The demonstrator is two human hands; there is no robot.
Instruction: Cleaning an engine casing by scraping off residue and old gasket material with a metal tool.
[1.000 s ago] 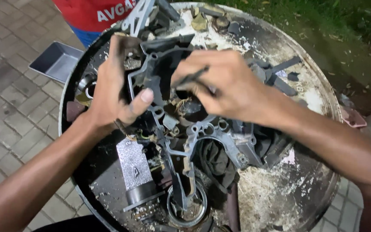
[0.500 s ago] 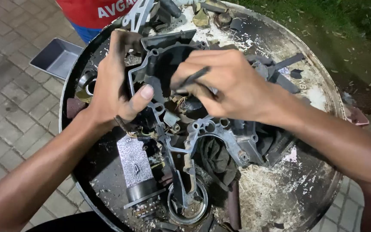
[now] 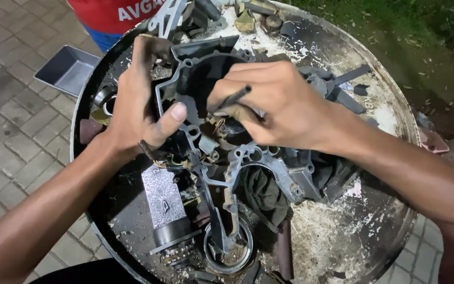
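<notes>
A grey cast-metal engine casing (image 3: 248,158) lies on top of a round, dirty drum top (image 3: 374,221). My left hand (image 3: 143,105) grips the casing's left rim, with the thumb hooked over its edge. My right hand (image 3: 269,105) hovers over the round opening in the casing and pinches a thin dark rod-like tool (image 3: 232,98) that points down into it. What the tool's tip touches is hidden by my fingers.
A cylindrical motor part (image 3: 166,210) and a metal ring (image 3: 227,247) lie at the near edge. A dark rag (image 3: 264,192) sits under the casing. A grey tray (image 3: 66,68) rests on the paved ground at left; loose parts (image 3: 258,18) crowd the far edge by a person in red (image 3: 116,13).
The view has shifted slightly closer; both hands stay on the casing, with the right hand making small moves with the thin tool.
</notes>
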